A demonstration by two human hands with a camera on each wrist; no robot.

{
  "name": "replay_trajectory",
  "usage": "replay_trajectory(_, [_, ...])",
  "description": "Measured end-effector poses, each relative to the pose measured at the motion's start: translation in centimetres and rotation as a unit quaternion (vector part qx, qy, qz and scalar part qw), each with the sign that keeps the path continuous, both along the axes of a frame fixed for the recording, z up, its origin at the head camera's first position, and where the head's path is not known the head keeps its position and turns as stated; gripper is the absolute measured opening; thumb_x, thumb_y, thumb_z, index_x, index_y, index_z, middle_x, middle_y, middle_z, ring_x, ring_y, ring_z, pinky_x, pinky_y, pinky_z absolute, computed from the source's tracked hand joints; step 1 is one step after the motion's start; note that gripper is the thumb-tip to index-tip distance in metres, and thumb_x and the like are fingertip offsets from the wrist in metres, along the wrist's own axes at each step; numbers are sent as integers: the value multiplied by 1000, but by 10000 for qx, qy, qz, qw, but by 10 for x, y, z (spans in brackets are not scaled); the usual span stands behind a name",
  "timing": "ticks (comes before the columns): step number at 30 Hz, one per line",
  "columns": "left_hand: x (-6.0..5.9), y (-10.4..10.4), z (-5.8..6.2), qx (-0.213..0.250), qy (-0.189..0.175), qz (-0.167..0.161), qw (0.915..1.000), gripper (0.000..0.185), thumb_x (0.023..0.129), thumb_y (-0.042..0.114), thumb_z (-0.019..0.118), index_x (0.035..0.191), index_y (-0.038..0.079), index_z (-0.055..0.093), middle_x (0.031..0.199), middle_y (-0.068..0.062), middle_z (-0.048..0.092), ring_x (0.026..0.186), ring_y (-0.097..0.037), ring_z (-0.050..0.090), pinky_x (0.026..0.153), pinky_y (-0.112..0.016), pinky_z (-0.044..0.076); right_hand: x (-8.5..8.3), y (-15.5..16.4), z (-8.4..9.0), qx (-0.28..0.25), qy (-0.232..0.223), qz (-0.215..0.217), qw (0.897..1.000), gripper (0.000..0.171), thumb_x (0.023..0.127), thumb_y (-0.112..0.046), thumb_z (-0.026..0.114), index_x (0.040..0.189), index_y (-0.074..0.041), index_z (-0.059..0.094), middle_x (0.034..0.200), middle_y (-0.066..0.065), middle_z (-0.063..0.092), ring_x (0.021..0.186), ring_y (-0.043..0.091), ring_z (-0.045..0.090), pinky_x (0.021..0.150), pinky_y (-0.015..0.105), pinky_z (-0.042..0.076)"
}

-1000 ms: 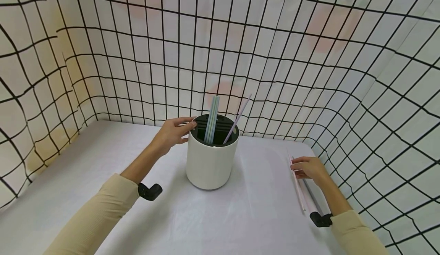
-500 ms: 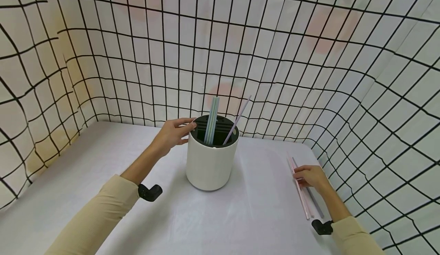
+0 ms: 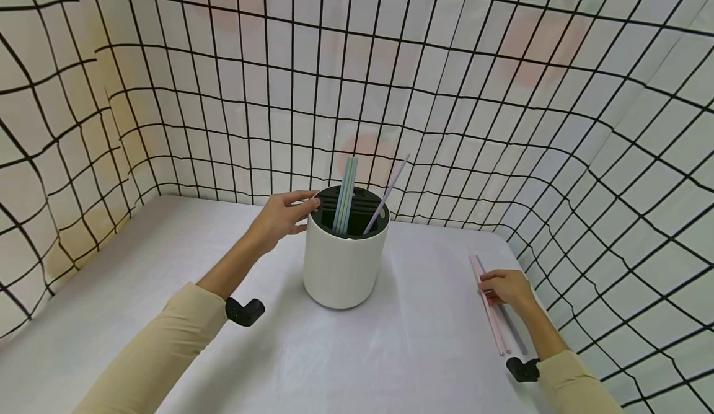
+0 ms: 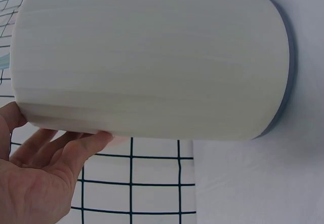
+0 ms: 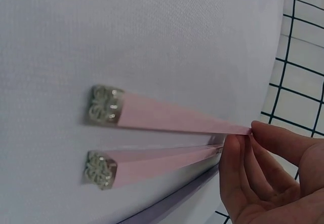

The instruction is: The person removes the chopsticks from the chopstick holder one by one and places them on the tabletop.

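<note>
Work seems to be partway along, judging from how things lie. Done, it appears, is the share standing in the white holder (image 3: 343,271), which sits upright mid-table on the white-covered table (image 3: 390,352): a close bundle of blue-green chopsticks (image 3: 346,197) rises left of centre from its black top (image 3: 365,202), and one light purple chopstick (image 3: 387,194) leans out to the right, apart from them. Outside the holder, and so apparently what is left, are three more on the right side of the table: the left pink chopstick (image 5: 167,117), the second pink chopstick (image 5: 147,167) just beside it, and the dark purple chopstick (image 5: 167,203) to the right of both. The pink ones have patterned, silvery ends at the near side. The right hand (image 3: 510,289) has its grip closed in a pinch on the left pink chopstick, well apart from the holder; whether that chopstick is clear of the table or resting on it is hard to say from these angles. The left hand (image 3: 279,215) touches the holder's left side up by the rim, its grip relaxed and spread against the wall rather than clenched, probably enough to steady it.
</note>
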State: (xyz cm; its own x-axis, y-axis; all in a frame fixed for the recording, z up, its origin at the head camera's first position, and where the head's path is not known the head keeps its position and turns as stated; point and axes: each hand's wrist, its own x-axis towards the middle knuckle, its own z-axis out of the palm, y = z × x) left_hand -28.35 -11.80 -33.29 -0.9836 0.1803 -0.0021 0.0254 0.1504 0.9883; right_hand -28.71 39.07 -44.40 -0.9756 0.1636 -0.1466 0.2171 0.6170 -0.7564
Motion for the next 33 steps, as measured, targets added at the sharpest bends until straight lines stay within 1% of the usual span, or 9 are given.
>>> replay_trajectory(4, [0,1,0,40,-12,-10,10000,49,103,33,63,147,15,55,146,-12,57,134,-26,57,104,-42,56,-2,1,-3,-34,11,-59,10000,37,90,-8,71,119,16,65,78,3,73,66,11,68,56,26,62])
replay_trajectory(12, [1,2,1,19,6,-12,10000,48,103,32,62,147,15,55,146,-11,57,134,-26,57,104,-42,56,-3,2,-6,-57,45,13,10000,37,90,-8,71,117,16,66,78,4,74,65,11,68,56,26,62])
replay_trajectory(18, [0,1,0,-1,22,-12,10000,48,103,33,62,147,16,56,145,-11,58,134,-26,57,104,-43,56,-3,1,-7,117,158,-53,9998,34,89,-6,70,115,16,68,76,5,73,63,12,67,56,28,63])
replay_trajectory(21, [1,1,1,-10,9,-1,10000,48,103,33,63,147,16,56,145,-11,58,134,-26,57,104,-43,56,-3,1,-4,218,230,-81,9995,33,89,-7,70,114,15,68,81,9,73,65,14,66,57,29,63])
replay_trajectory(23, [1,1,1,-16,-5,3,10000,48,103,32,63,147,16,55,146,-11,58,134,-26,57,104,-43,56,-2,-1,-1,298,259,-74,9992,33,90,-9,69,115,13,68,87,12,73,67,15,66,59,29,63])
replay_trajectory(27, [0,1,1,-24,-37,20,10000,48,103,32,63,147,16,55,146,-11,58,134,-26,57,104,-42,56,0,-12,9,278,318,-15,9991,35,94,-14,67,120,10,68,95,14,74,71,15,67,63,27,63])
replay_trajectory(29, [0,1,1,-32,-38,19,10000,48,103,33,62,147,16,55,146,-11,58,134,-26,57,104,-42,56,0,-20,18,166,389,45,9991,36,96,-15,67,122,9,67,97,13,74,73,15,68,66,26,64])
replay_trajectory(33, [0,0,1,-20,-39,21,10000,48,103,33,63,147,16,55,146,-11,57,134,-26,57,104,-42,56,-1,-42,39,-213,524,226,9981,37,98,-16,65,126,7,65,106,16,73,79,16,72,74,29,65])
